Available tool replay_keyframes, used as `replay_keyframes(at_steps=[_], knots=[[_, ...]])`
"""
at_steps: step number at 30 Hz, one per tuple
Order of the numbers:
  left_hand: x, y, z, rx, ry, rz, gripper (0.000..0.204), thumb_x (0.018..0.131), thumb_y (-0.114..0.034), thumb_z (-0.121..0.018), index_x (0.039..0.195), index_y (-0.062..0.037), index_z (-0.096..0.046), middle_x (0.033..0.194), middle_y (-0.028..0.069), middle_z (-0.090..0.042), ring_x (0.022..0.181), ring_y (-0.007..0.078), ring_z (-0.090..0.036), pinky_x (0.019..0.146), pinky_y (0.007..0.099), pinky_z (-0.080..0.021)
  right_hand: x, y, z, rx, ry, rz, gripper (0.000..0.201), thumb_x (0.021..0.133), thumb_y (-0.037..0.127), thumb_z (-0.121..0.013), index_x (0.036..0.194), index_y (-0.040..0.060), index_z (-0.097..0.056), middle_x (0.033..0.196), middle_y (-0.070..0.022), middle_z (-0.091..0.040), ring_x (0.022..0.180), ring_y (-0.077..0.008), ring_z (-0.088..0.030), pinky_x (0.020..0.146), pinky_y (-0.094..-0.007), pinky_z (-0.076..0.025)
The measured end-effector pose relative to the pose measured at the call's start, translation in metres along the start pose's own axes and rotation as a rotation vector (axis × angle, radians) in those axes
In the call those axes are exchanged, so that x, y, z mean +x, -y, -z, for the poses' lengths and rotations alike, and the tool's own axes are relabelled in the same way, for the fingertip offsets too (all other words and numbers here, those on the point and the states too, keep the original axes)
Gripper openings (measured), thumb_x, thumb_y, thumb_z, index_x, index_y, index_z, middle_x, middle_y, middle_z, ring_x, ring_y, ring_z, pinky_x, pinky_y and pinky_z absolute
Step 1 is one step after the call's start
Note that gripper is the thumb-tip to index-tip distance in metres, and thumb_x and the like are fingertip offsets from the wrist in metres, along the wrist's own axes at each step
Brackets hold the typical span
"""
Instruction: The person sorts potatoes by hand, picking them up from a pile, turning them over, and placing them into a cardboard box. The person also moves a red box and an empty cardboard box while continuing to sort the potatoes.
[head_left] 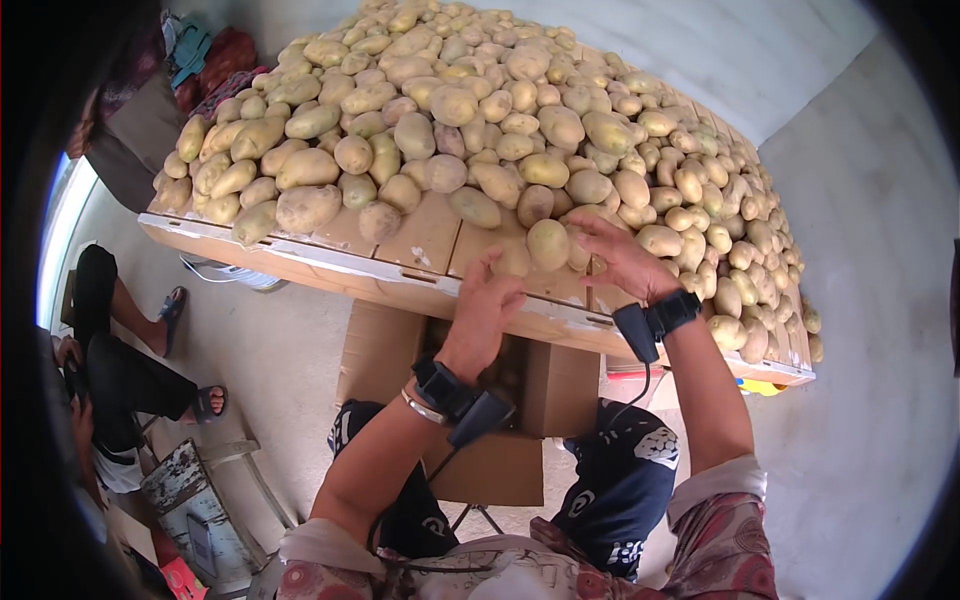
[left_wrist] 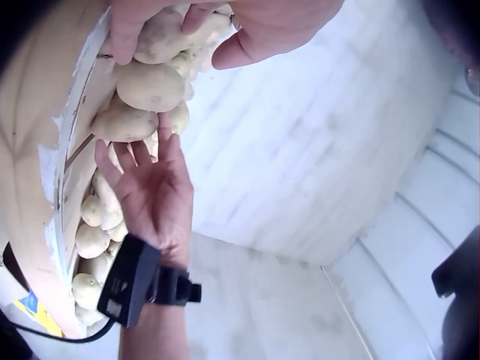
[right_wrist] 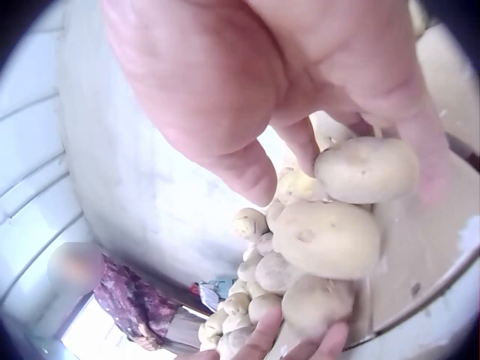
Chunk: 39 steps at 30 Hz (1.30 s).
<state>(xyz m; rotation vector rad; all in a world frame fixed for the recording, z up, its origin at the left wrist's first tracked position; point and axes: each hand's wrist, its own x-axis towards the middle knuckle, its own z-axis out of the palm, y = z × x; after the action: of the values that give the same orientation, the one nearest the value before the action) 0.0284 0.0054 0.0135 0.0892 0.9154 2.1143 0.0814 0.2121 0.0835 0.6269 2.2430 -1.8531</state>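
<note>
Three potatoes lie in a row near the front edge of the board. My left hand (head_left: 485, 315) grips the left potato (right_wrist: 319, 304), with fingertips on its near side in the right wrist view. The middle potato (head_left: 548, 245) is pale and oval, between my two hands. My right hand (head_left: 625, 260) holds the right potato (right_wrist: 367, 169) between its spread fingers. In the left wrist view, part of those fingers is hidden behind this potato. A large heap of potatoes (head_left: 450, 105) rises just behind both hands.
The board's white-chipped front edge (head_left: 330, 255) runs below my hands. An open cardboard box (head_left: 565, 390) stands under it, between my knees. To the left, another person's legs (head_left: 125, 350) are beside a worn wooden chair (head_left: 200, 510). A pale wall (head_left: 860, 250) closes the right side.
</note>
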Motion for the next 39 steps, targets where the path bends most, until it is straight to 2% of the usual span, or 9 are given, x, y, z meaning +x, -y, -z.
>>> replay_keyframes(at_steps=[8,11,17,20,24,25,29,37,39], knots=[[0.008,-0.014,0.008,0.011,-0.016,-0.065,0.061,0.081,-0.010,-0.053,0.134,-0.0142,-0.023,0.114,0.0075,-0.041,0.096,0.0213,-0.049,0.090,0.0361,-0.040,-0.039,-0.044,-0.035,0.027,-0.065,0.155,0.046,0.085,0.004,-0.046,0.131,0.0068,-0.038,0.138,-0.0097,-0.031,0.126,-0.0190,-0.031,0.099,-0.0284,-0.030],[0.003,-0.016,0.000,0.027,-0.016,-0.053,0.064,0.082,-0.012,-0.054,0.135,-0.0127,-0.019,0.115,0.0098,-0.042,0.095,0.0228,-0.051,0.088,0.0361,-0.042,-0.041,-0.063,-0.042,-0.397,-0.253,0.410,0.046,0.082,0.001,-0.045,0.128,0.0068,-0.040,0.134,-0.0082,-0.037,0.121,-0.0157,-0.036,0.097,-0.0254,-0.031],[0.001,-0.017,-0.003,0.057,-0.052,-0.089,0.061,0.082,-0.011,-0.054,0.134,-0.0106,-0.020,0.108,0.0091,-0.050,0.087,0.0200,-0.056,0.079,0.0317,-0.047,-0.030,-0.086,-0.030,0.112,-0.218,0.362,0.042,0.081,-0.004,-0.049,0.122,0.0085,-0.047,0.134,-0.0100,-0.034,0.117,-0.0154,-0.040,0.090,-0.0234,-0.038],[0.010,-0.015,0.006,0.095,-0.119,-0.131,0.055,0.081,-0.008,-0.054,0.130,-0.0090,-0.029,0.103,0.0065,-0.052,0.084,0.0169,-0.056,0.077,0.0289,-0.047,-0.024,-0.079,-0.032,-0.011,-0.382,0.394,0.043,0.080,-0.005,-0.052,0.120,0.0093,-0.048,0.131,-0.0097,-0.037,0.115,-0.0155,-0.041,0.089,-0.0240,-0.039],[0.023,-0.025,0.022,0.259,-0.337,-0.317,0.045,0.078,-0.001,-0.050,0.122,-0.0062,-0.042,0.109,0.0045,-0.050,0.093,0.0152,-0.053,0.082,0.0275,-0.043,0.002,-0.078,-0.040,0.084,-0.346,0.482,0.054,0.074,0.004,-0.064,0.124,0.0083,-0.044,0.133,-0.0160,-0.034,0.121,-0.0233,-0.038,0.094,-0.0299,-0.037],[0.024,-0.027,0.021,0.263,-0.337,-0.315,0.045,0.078,-0.001,-0.050,0.122,-0.0062,-0.042,0.109,0.0045,-0.050,0.093,0.0152,-0.053,0.082,0.0275,-0.043,-0.002,-0.071,-0.041,-0.289,-0.437,0.492,0.066,0.067,0.008,-0.070,0.126,0.0091,-0.040,0.133,-0.0212,-0.032,0.124,-0.0309,-0.035,0.099,-0.0344,-0.033],[0.021,-0.031,0.005,0.494,-0.147,-0.402,0.054,0.075,0.004,-0.046,0.128,-0.0042,-0.038,0.120,0.0058,-0.044,0.111,0.0159,-0.042,0.092,0.0281,-0.035,-0.012,-0.055,-0.052,-0.481,-0.368,0.411,0.071,0.064,0.009,-0.071,0.127,0.0101,-0.039,0.133,-0.0251,-0.030,0.125,-0.0362,-0.031,0.102,-0.0371,-0.029],[0.041,-0.016,0.022,0.770,-0.167,-0.446,0.055,0.073,0.006,-0.050,0.127,-0.0038,-0.042,0.108,0.0009,-0.046,0.103,0.0115,-0.043,0.085,0.0231,-0.037,-0.015,-0.070,-0.039,-0.342,-0.529,0.447,0.040,0.068,0.009,-0.069,0.104,0.0066,-0.053,0.096,-0.0139,-0.053,0.089,-0.0262,-0.053,0.078,-0.0334,-0.043],[0.040,-0.018,0.026,0.790,-0.152,-0.273,0.048,0.074,0.003,-0.056,0.121,-0.0053,-0.048,0.099,-0.0013,-0.047,0.091,0.0083,-0.046,0.074,0.0206,-0.039,-0.013,-0.074,-0.036,-0.267,-0.529,0.475,0.033,0.069,0.008,-0.068,0.099,0.0058,-0.055,0.090,-0.0131,-0.055,0.084,-0.0242,-0.055,0.074,-0.0317,-0.044]])
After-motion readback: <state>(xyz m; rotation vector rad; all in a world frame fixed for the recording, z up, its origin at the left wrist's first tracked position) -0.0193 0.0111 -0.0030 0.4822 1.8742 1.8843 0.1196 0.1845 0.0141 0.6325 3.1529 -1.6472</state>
